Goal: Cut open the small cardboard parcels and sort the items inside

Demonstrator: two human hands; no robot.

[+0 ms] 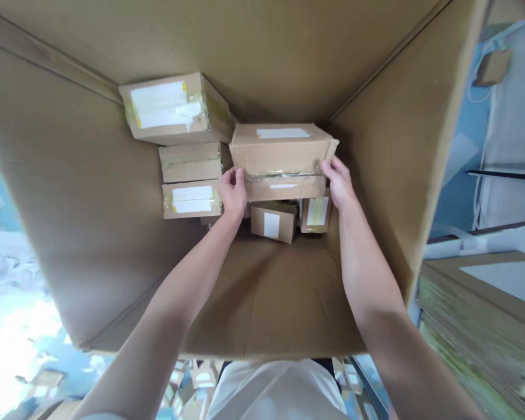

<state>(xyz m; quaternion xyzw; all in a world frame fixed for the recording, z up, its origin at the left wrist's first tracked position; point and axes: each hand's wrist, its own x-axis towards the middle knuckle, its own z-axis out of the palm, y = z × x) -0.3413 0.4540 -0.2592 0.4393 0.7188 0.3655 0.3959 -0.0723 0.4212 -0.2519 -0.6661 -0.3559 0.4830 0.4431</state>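
Both my arms reach down into a large open cardboard box (254,303). Between my hands is a taped brown carton (280,157) with a white label on top and a strip of clear tape along its near side. My left hand (234,189) grips its left end, thumb on the near face. At the opposite end my right hand (339,178) closes round the right edge. The fingers beneath the carton are partly hidden. Under it sit a small labelled carton (272,224) and another small carton (315,213) with a white label.
Left of the held carton is a stack: a labelled carton (170,111) on top, a plain one (190,162) and a lower labelled one (190,199). The big box's walls rise on all sides. Outside, right, stand taped cartons (476,315). Many small parcels (201,379) lie below.
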